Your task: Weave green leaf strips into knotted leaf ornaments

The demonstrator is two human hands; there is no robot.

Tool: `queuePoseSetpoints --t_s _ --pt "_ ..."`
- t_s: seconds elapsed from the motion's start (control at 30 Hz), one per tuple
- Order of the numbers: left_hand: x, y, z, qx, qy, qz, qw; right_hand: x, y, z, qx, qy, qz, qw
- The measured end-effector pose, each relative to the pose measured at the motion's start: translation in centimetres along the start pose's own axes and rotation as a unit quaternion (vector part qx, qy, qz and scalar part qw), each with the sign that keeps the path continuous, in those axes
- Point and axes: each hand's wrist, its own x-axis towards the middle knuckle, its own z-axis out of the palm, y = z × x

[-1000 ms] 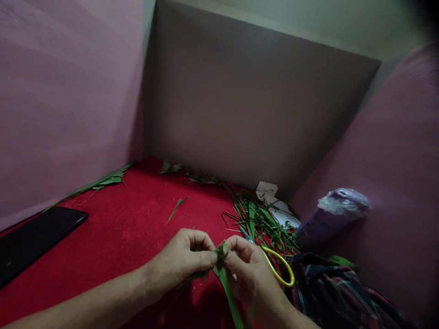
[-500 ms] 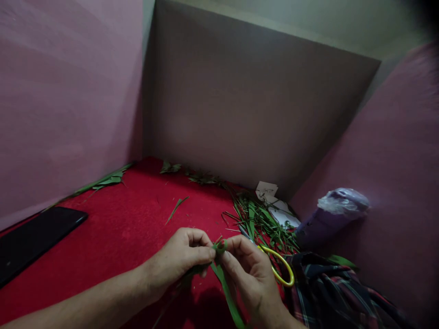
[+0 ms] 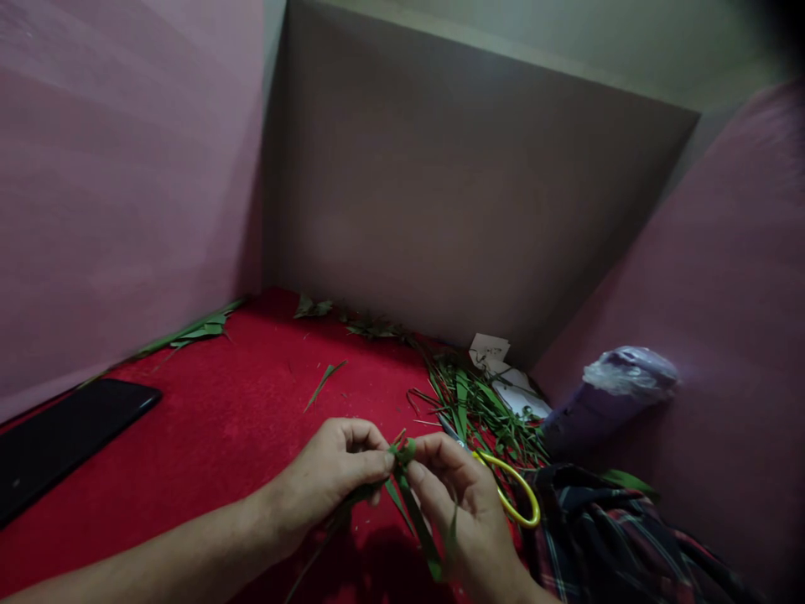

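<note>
Between my hands is a green leaf strip (image 3: 420, 524), looped at its top, with long ends hanging down. My left hand (image 3: 343, 466) pinches the left side of the loop between thumb and forefinger. From the right, my right hand (image 3: 462, 495) closes thumb and fingertips on the same loop. The exact folds at the fingertips are too small to make out. Just behind my right hand, scissors (image 3: 512, 486) with yellow handles lie partly hidden, blades pointing away to the left.
A red cloth (image 3: 251, 419) covers the floor. Cut leaves and stems (image 3: 490, 411) lie heaped at right near white paper (image 3: 519, 390). A purple container (image 3: 591, 411) with plastic on top leans by the wall. A black phone (image 3: 69, 436) lies left; plaid fabric (image 3: 616, 537) sits right.
The hanging ends of the leaf strip have shifted and spread apart, one now lying against my right hand. Both hands stay nearly in place, still pinching the loop.
</note>
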Motion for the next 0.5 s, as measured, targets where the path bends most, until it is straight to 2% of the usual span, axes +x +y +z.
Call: queuePoseSetpoints --t_s 0.1,0.3,0.5 --pt "0.1 -0.3 0.1 0.009 0.007 0.013 1.0 0.0 0.1 0.0 -0.008 -0.007 -0.012 1.0" --pt "0.3 -1.1 0.4 0.003 0.01 0.062 0.998 0.2 0.5 0.0 -0.048 0.022 -0.002 0.999" --pt "0.4 -1.3 0.3 0.01 0.004 0.07 0.997 0.3 0.0 0.2 0.018 0.048 0.015 0.999"
